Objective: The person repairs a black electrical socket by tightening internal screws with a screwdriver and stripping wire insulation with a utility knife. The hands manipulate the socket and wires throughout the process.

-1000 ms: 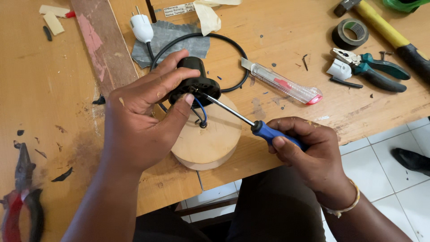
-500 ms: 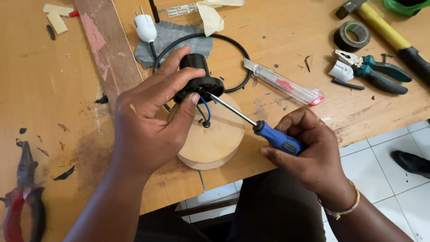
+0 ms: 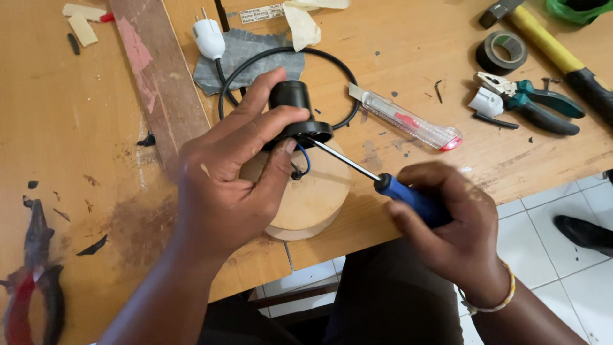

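Over at the far left edge of the workbench (image 3: 76, 160) lie red-handled pliers (image 3: 29, 281), untouched, and a long wooden strip (image 3: 159, 70) runs up the table beside my arm. My left hand (image 3: 223, 185) is wrapped around the black lamp socket (image 3: 295, 112), thumb on top and fingers curled under its flared base, pinning it down onto the round wooden disc (image 3: 313, 198) that overhangs the table's edge. A blue wire (image 3: 305, 161) loops out from under the socket, so the wiring looks fed through already. The black cable (image 3: 332, 64) curves away behind the socket to the white plug (image 3: 209, 39), which rests on a grey scrap of cloth (image 3: 255, 54).

My right hand (image 3: 447, 223) is clenched around the blue handle of the screwdriver (image 3: 383, 182), and its thin shaft slants up to the socket's base, with the tip right at the rim. I judge I am partway through fastening the socket to the disc: it sits in place, but I cannot tell whether any screw is fully home.

Further right a clear utility knife (image 3: 408, 121) lies loose, then a roll of black tape (image 3: 501, 54), green-handled pliers (image 3: 530, 102) and a yellow-handled hammer (image 3: 549, 45), all set apart from my hands.
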